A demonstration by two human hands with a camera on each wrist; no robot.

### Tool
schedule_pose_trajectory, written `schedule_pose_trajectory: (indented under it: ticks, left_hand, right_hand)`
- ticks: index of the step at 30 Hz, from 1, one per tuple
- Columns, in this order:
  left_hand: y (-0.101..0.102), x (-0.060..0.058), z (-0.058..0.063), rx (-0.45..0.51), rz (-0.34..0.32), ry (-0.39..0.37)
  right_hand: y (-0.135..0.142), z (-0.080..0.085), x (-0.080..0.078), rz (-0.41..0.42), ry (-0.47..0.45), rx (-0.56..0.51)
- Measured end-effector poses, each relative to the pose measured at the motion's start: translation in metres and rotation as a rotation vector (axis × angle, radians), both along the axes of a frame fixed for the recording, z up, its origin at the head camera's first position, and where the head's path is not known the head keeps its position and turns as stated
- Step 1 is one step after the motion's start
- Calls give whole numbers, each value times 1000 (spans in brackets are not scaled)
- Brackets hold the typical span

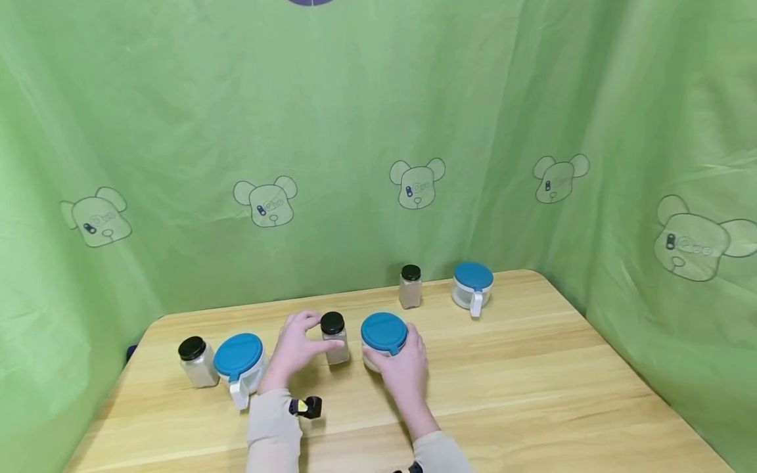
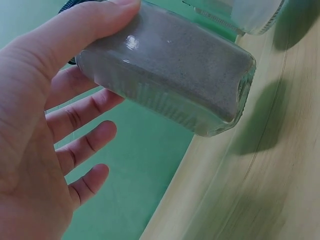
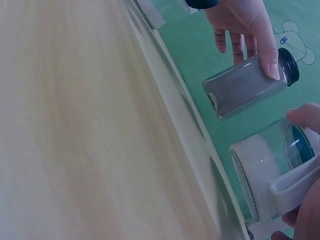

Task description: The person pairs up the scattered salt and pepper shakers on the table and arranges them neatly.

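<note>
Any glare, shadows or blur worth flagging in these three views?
Left wrist: small bright glints on the jar, a dark shadow on the tabletop; right wrist: the tabletop's grain looks soft and smeared; head: fairly even light, with a soft shadow beside the left sleeve.

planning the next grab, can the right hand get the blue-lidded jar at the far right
Probably not yet: the right hand holds another blue-lidded jar, though nothing visible blocks the way to the far-right jar.
</note>
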State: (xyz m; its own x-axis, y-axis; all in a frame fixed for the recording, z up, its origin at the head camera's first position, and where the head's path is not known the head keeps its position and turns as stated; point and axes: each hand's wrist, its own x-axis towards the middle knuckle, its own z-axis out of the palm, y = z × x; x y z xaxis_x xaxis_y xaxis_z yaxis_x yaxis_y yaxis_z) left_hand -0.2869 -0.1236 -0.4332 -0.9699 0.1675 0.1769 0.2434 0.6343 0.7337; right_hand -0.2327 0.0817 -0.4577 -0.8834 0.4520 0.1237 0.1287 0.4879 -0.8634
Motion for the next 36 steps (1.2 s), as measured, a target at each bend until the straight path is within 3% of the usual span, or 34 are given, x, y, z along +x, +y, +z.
schedule_pose_trajectory:
  ticks: [14, 36]
  left_hand:
    - [-3, -2, -4, -27, -21, -6]
    - [-3, -2, -7, 10, -26, -37]
  right_hand:
    - [-15, 0, -1, -9, 24, -25]
    - [-34, -8, -9, -132, 27, -32]
